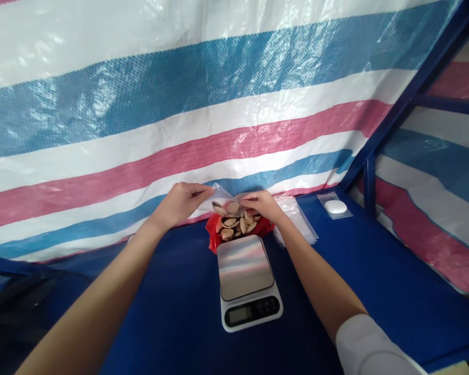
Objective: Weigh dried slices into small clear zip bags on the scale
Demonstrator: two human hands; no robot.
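Observation:
A small clear plastic bag (208,207) with a few pale brown pieces inside is stretched between my two hands. My left hand (182,202) is closed in a pinch on its left side. My right hand (262,203) has its fingers pressed together at the bag's right side. Just beneath, a red plastic bag (214,238) lies spread with many flat, pale tan pieces (242,225) on it, which look like dried slices or shells. Touching its near side is a white digital kitchen scale (245,271) with a bare metal plate; its display reading cannot be made out.
A stack of flat clear bags (299,221) lies right of my right hand, partly behind my forearm. Farther right, a white rounded object (335,207) rests on a clear packet. Striped sheeting (203,156) rises behind the blue tabletop (172,297), with a blue metal frame (369,182) at the right.

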